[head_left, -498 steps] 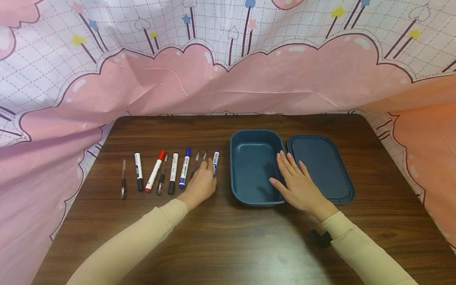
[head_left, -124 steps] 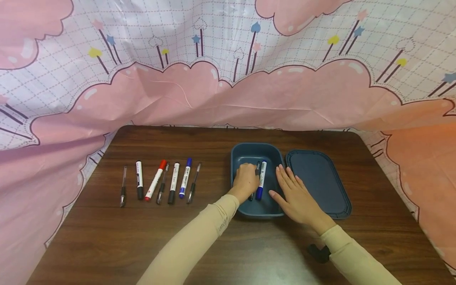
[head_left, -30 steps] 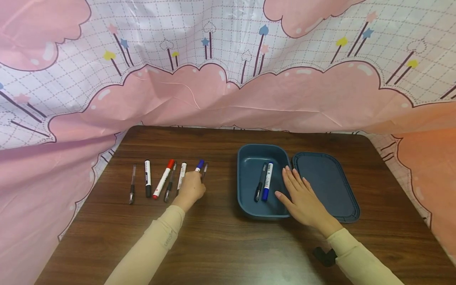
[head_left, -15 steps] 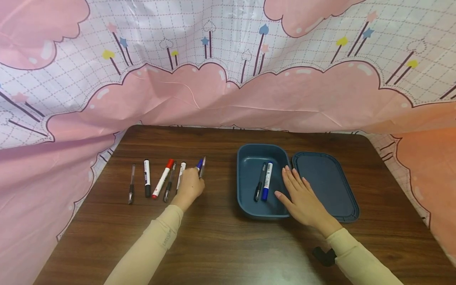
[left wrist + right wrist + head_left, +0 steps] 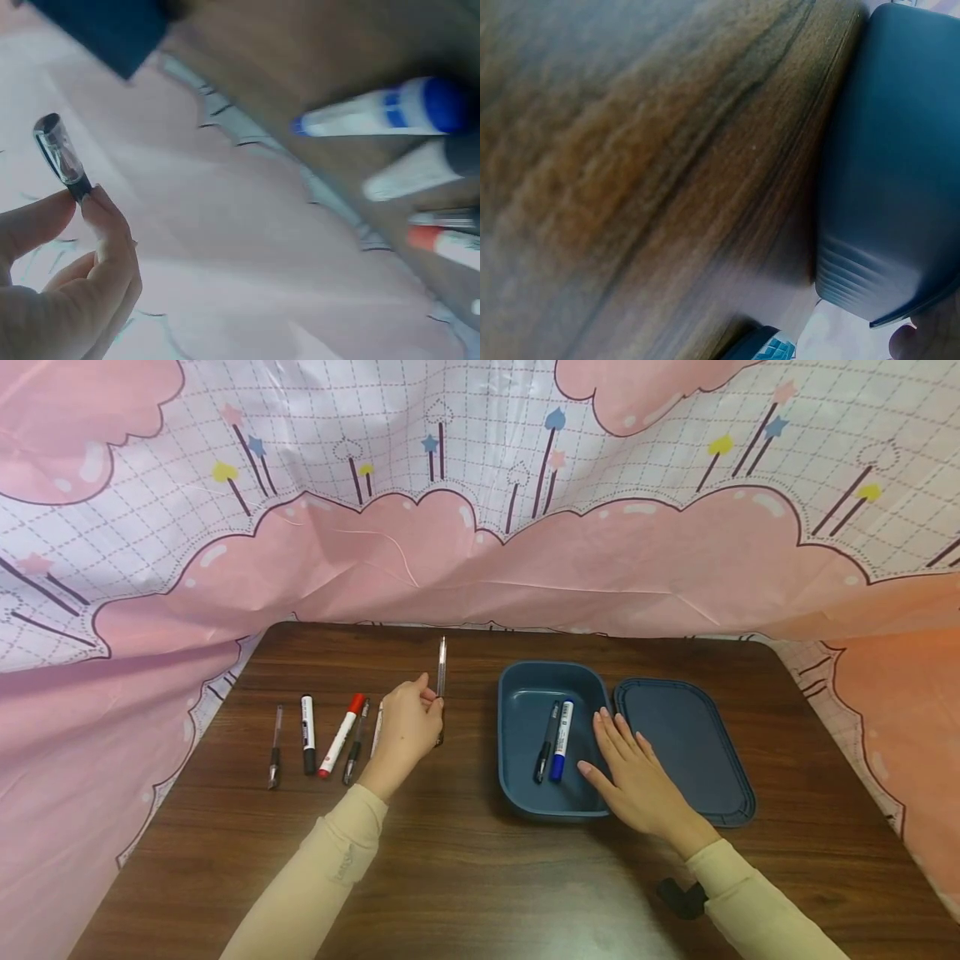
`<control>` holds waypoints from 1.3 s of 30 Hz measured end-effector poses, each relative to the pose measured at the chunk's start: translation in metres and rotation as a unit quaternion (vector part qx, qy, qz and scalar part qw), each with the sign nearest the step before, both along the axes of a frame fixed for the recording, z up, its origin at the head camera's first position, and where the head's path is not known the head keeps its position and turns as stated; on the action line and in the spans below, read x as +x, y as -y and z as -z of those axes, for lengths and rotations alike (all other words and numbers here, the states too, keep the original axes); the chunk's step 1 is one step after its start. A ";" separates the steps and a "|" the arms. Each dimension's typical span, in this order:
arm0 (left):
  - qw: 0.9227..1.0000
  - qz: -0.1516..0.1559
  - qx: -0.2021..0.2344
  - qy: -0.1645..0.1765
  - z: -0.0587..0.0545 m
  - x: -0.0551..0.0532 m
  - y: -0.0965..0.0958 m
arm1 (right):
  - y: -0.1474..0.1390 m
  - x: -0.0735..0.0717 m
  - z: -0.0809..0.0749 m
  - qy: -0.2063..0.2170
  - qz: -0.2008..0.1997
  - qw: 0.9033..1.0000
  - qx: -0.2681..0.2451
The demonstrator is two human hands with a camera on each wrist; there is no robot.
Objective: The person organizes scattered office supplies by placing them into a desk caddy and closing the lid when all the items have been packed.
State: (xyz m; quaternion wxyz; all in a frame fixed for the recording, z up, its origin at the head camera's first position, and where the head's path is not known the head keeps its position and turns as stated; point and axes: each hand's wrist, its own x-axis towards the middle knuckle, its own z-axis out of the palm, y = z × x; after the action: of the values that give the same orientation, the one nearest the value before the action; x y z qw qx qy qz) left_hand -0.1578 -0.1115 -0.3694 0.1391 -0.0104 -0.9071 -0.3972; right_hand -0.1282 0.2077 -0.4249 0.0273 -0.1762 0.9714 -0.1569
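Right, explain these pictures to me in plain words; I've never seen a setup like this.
There is no machine here, just a person working with two bare hands. The widest picture comes from a camera worn on the head, looking forward and down; the other two come from cameras worn on the wrists.

On the wooden table stands an open blue box holding a dark pen and a blue-capped marker. A flat lid lies to its right, and pens and markers lie in a row to its left.

The left hand pinches a clear-barrelled pen. The right hand rests at the box's right rim, fingers straight, holding nothing.
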 end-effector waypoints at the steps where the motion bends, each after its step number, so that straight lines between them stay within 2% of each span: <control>1: 1.000 0.006 0.006 -0.002 -0.005 0.001 -0.003 | 0.000 0.000 0.000 0.000 0.001 1.000 0.001; 5: 0.999 0.025 0.018 -0.012 -0.023 0.005 -0.018 | 0.000 -0.001 0.000 -0.001 0.003 1.000 0.003; 9: 0.998 0.045 0.028 -0.021 -0.035 0.007 -0.033 | 0.000 -0.001 0.001 -0.001 0.003 1.000 0.004; 15: 0.996 0.073 0.047 -0.020 -0.042 0.004 -0.052 | -0.001 0.000 0.002 -0.004 0.008 1.000 0.005; 20: 0.994 0.096 0.055 -0.003 -0.043 0.003 -0.069 | -0.001 0.000 0.001 -0.002 0.007 1.000 0.006; 26: 0.992 0.113 0.062 0.015 -0.032 0.000 -0.090 | 0.000 -0.001 0.000 -0.001 0.007 1.000 0.006; 39: 0.992 0.108 0.039 0.055 0.008 -0.012 -0.113 | -0.001 0.000 -0.002 0.000 0.004 1.000 0.014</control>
State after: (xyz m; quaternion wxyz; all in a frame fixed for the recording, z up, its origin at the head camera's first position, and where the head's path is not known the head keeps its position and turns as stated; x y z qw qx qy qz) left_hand -0.1699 0.0010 -0.3770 0.0451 -0.0812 -0.8907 -0.4450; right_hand -0.1285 0.2082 -0.4233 0.0292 -0.1721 0.9741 -0.1436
